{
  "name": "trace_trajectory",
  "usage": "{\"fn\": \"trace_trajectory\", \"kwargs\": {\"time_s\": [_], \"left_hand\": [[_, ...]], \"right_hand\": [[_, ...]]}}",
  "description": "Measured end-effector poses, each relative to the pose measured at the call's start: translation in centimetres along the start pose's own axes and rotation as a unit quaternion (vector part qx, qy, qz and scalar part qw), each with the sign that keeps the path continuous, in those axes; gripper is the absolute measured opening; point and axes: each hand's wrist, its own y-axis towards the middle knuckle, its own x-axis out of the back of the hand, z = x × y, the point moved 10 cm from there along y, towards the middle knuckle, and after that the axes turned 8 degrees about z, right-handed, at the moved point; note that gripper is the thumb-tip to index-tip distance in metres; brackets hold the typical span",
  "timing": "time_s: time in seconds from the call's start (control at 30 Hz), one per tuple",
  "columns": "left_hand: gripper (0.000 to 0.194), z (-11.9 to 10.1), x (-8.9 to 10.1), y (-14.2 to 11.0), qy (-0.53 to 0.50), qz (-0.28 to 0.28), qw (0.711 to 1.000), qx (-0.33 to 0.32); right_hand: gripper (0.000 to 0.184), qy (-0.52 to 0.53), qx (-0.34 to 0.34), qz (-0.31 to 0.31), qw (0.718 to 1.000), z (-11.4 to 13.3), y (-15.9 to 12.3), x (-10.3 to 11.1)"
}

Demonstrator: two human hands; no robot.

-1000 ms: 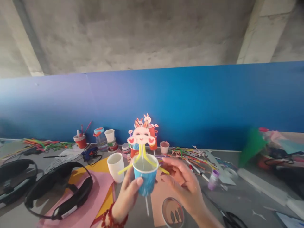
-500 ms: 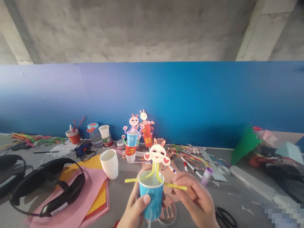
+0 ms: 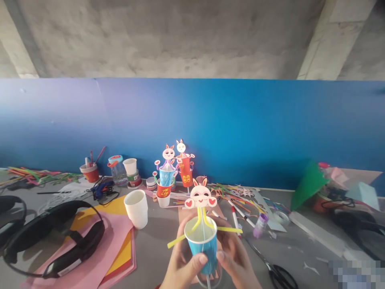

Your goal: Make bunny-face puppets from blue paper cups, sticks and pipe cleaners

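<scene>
A blue-coloured paper cup (image 3: 204, 253) is held upright between my two hands near the front of the table. My left hand (image 3: 183, 265) wraps its left side, thumb on the front. From the right, my right hand (image 3: 236, 261) grips it, thumb also in front. Out of the cup rises a paper rabbit head (image 3: 201, 196) with red hearts on two round paws. Bent yellow straws (image 3: 230, 230) stick out past the rim on both sides. A pale stick (image 3: 208, 281) shows below the cup. The fingers behind the cup are partly hidden.
Finished rabbit cups (image 3: 166, 176) stand at the back. White stacked cups (image 3: 136, 210), pink paper (image 3: 99, 249) and a black headset (image 3: 57, 241) lie left. Right are a purple glue stick (image 3: 260, 225), scissors (image 3: 281, 275) and markers (image 3: 245, 213). A blue partition (image 3: 240, 128) rises behind.
My right hand has left the right-hand yellow straw and now holds the cup's side. The cup has shifted slightly right, and the scissors show more fully.
</scene>
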Motion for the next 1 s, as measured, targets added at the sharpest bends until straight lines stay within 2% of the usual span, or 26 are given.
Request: {"fn": "trace_trajectory", "kwargs": {"time_s": [0.07,0.13,0.23,0.33,0.53,0.6,0.77,0.83,0.9,1.0], "left_hand": [[0.076,0.3,0.5,-0.1,0.031,0.005,0.999,-0.012],[0.065,-0.1,1.5,0.0,0.072,-0.008,0.997,-0.033],[0.054,-1.7,2.8,0.4,0.122,-0.036,0.990,-0.056],[0.051,-3.4,3.1,0.7,0.155,-0.042,0.985,-0.069],[0.052,-4.8,3.6,-0.4,0.168,-0.083,0.979,-0.081],[0.052,-4.9,3.4,-0.6,0.167,-0.085,0.978,-0.088],[0.048,-4.8,2.9,-0.5,0.125,-0.067,0.983,-0.120],[0.046,-4.5,2.6,-0.7,0.111,-0.058,0.984,-0.128],[0.045,-4.0,2.5,-0.9,0.112,-0.056,0.986,-0.109],[0.041,-3.6,3.2,-1.2,0.162,-0.088,0.981,-0.065]], "right_hand": [[0.064,0.001,-0.008,0.004,1.000,-0.6,-0.1,-0.2],[0.059,0.001,-0.018,-0.006,1.000,-1.2,-0.3,0.0],[0.049,0.020,-0.041,-0.039,0.998,-2.0,-0.7,0.6],[0.045,0.020,-0.054,-0.055,0.997,-2.1,-0.7,0.9],[0.046,-0.014,-0.021,0.025,0.999,-0.4,0.4,-0.3],[0.046,-0.012,-0.021,0.032,0.999,-0.2,0.5,-0.6],[0.051,-0.003,-0.030,-0.017,0.999,-0.8,0.0,-0.4],[0.050,-0.002,-0.029,-0.011,1.000,-1.0,-0.1,-0.6],[0.047,-0.005,-0.026,0.003,1.000,-1.1,0.0,-0.8],[0.042,-0.008,-0.024,0.011,1.000,-1.2,0.1,-0.7]]}}
